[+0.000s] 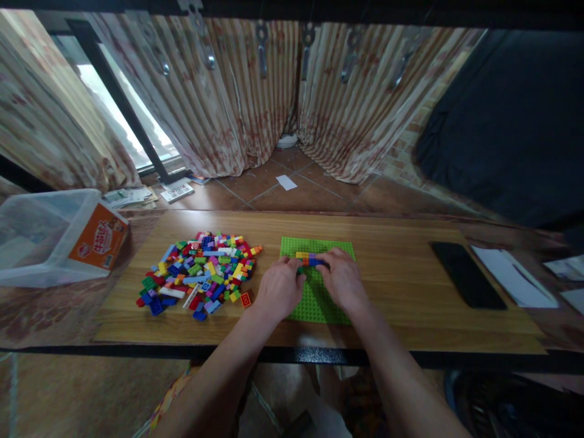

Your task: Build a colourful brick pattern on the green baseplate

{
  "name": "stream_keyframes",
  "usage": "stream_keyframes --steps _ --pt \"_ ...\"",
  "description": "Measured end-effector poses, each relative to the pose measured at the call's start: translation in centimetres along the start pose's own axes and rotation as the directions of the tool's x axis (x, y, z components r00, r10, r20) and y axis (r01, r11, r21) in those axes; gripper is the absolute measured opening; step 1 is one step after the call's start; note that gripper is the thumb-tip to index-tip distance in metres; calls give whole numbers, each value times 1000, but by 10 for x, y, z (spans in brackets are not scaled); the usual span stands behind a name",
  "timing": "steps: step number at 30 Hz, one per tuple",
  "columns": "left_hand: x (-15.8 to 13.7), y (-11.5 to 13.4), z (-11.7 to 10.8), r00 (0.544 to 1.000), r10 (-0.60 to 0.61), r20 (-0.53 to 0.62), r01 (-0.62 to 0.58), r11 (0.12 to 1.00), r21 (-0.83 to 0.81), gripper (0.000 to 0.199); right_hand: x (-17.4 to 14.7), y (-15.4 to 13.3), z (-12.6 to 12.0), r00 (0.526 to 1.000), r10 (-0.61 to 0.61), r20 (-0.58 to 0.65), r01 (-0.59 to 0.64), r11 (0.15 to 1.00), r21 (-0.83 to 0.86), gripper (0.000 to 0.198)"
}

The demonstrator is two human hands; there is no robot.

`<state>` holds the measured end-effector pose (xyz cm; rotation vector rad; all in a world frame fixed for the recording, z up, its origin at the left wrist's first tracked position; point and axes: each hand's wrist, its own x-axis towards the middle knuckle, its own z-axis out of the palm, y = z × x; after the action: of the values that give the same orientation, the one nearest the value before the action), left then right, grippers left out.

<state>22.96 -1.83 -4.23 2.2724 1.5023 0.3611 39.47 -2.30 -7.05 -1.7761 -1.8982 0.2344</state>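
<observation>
Wooden tabletop (pixel 401 274) bears a green baseplate (pixel 314 301) before striped curtains (pixel 232 121).

The flat, studded plastic baseplate (pixel 319 301) is lime green, the short plastic brick row (pixel 307 258) yellow and purple, the long wooden surface (pixel 401 267) grained brown, the fabric curtains (pixel 246 109) beige-striped.

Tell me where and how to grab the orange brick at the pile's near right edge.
Pinch the orange brick by two opposite sides, probably from above and the right: it looks boxy and borders the brick pile, with pieces to its left and bare tabletop on its right, towards the left hand.
</observation>
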Motion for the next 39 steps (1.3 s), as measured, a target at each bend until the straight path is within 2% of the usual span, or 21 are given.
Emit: stream_keyframes --steps 9,14,21,25,30,39 --pt "1 -1 2 1000 10 -3 -10 1000 8 20 0 3 0 997 71 5 -71 982 176 20" --pt "1 -1 1 1000 10 2 -10 1000 11 21 2 4 4 980 198 -21 -192 966 175 17" --pt "0 -1 2 999 31 -34 -31 1000 1 22 4 8 -2 958 277 -69 -257 942 214 23" --pt "-1 1 4 992 99 -73 -94 993 65 28 6 13 -3 943 324 -82 -300 929 216 24" --pt "-5 6 8 992 114 -50 -104 981 161 46 8 11 1 938 342 -63 -323 923 209 19" --pt "-8 14 9 996 90 -7 -84 951 296 45 12 10 4 925 378 -38 -360 904 230 9"
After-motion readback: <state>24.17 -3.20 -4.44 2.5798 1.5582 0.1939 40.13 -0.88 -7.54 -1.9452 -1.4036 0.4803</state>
